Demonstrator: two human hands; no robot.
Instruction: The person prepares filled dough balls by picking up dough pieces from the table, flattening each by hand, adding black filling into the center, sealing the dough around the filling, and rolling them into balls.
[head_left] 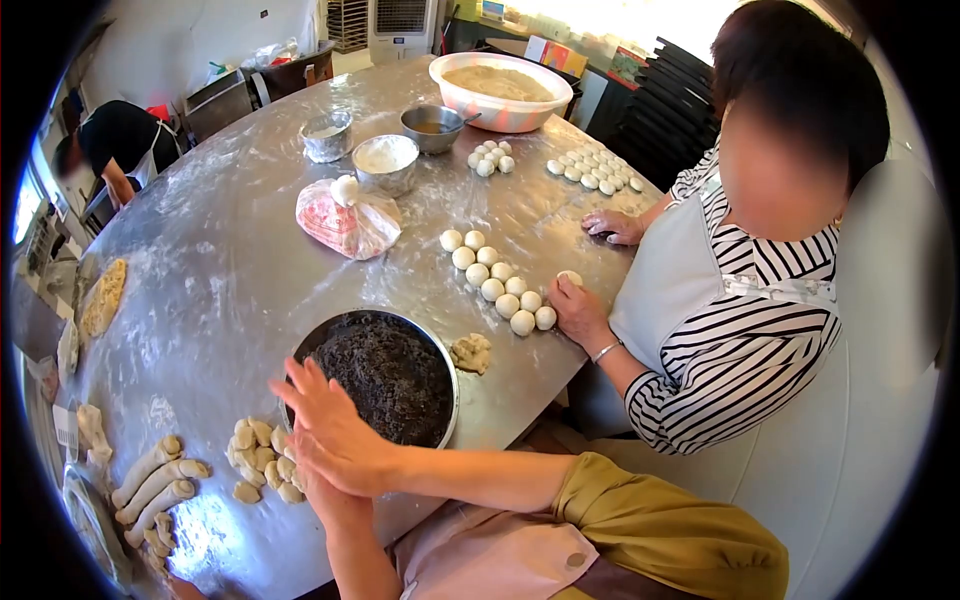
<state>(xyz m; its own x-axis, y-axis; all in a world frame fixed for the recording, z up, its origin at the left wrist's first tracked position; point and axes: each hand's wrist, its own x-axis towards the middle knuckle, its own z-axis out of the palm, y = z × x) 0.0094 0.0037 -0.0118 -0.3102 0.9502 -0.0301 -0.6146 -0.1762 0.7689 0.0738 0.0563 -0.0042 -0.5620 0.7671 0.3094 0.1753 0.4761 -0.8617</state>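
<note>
Right hand (347,435) pressed over left hand (325,485) beside a bowl (456,390) of dark mix (385,370)

In the head view, the right hand lay across the left, heel against palm, its fingers straight and slightly apart. The left hand was mostly hidden beneath, so how its fingers stood could not be told, nor whether anything was caught between the two. Both hands were raised in front of the bowl's near left rim. The bowl stood on the tabletop (240,330), with the mix filling most of it. Dough pieces (262,458) lay clustered just left of the hands, and farther left were dough rolls (160,480), side by side. A dough lump (470,353) sat just beside the bowl's right side.

On the right, a co-worker (745,290) in a striped top held a white ball (569,277) in one hand; the other hand rested on the tabletop. White balls (491,289) lay in two rows near that person, with two more groups farther off. Beyond the bowl stood a tied bag (340,225), smaller metal bowls (385,182) and a large basin (510,119). At far left, another person (125,140) bent forward.
</note>
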